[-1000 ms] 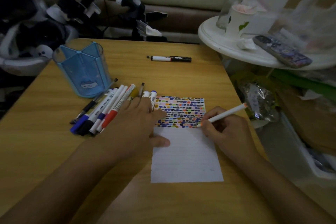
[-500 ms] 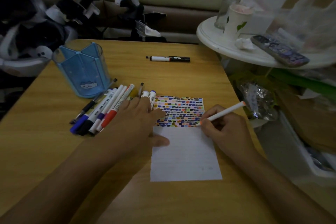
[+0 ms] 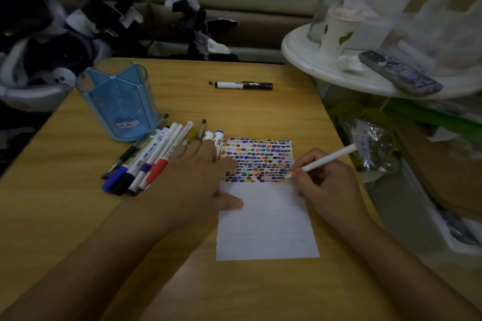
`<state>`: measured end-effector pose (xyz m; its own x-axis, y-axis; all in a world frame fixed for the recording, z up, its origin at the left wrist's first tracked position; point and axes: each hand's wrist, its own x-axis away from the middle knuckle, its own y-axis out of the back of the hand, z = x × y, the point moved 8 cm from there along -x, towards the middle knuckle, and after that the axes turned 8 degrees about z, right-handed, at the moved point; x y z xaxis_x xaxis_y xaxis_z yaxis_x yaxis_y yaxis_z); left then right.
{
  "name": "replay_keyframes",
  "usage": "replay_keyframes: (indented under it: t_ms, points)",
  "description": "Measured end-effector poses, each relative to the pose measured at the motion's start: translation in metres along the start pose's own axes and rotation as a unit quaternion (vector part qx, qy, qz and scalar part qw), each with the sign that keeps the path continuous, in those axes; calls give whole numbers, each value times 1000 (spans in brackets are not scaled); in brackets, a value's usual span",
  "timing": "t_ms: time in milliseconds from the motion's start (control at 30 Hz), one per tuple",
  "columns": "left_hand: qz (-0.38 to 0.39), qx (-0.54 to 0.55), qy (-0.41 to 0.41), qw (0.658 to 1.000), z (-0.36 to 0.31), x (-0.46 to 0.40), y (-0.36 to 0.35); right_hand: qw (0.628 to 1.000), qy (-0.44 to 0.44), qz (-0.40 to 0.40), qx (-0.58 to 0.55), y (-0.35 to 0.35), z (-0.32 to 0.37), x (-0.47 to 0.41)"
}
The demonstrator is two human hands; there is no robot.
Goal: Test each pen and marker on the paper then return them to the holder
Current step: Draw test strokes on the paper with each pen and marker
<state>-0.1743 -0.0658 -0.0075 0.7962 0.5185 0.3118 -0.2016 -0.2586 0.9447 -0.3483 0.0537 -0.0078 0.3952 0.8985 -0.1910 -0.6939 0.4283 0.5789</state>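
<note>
The left hand lies flat with fingers straight and spread, pressing on the left edge of the paper; its thumb rests on the blank part, and its fingertips reach over the ends of the nearest pens. The right hand pinches a white marker between thumb and fingers, the other fingers curled under. The marker's orange tip touches the paper at the right edge, at the bottom row of the coloured dabs that fill the sheet's upper part; its barrel slants up and to the right, away from the hand.

A heap of pens lies on the surface just left of the left hand, between it and the holder. The blue holder stands upright beyond the heap, well apart from the right hand. A black marker lies alone farther back on the surface, beyond the paper.
</note>
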Motion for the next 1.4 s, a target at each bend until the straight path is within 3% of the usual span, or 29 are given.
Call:
replay_keyframes:
  t_ms: [300,433,600,733,833,933,1067,1200,1400]
  points:
    - [-10,47,5,999,3,6,1,997,-11,-5,-79,5,11,0]
    - [-103,101,-7,989,4,14,16,992,-19,-7,-122,4,21,-1]
    - [-161,138,-20,977,14,17,28,978,-35,-5,-205,-6,31,2]
    - [-149,143,22,978,24,16,27,974,-24,12,-226,-10,43,0]
    - [-130,241,17,962,27,16,29,970,-35,14,-238,-12,45,-2]
    - [-127,212,42,968,33,23,30,966,-53,13,-252,-15,45,-5]
    - [-155,251,27,955,34,31,39,964,-63,18,-259,-18,46,-8]
    - [-195,198,6,961,29,34,45,966,-47,34,-250,-21,49,-8]
    - [-190,231,-45,953,28,33,42,937,-79,52,-337,-31,51,-9]
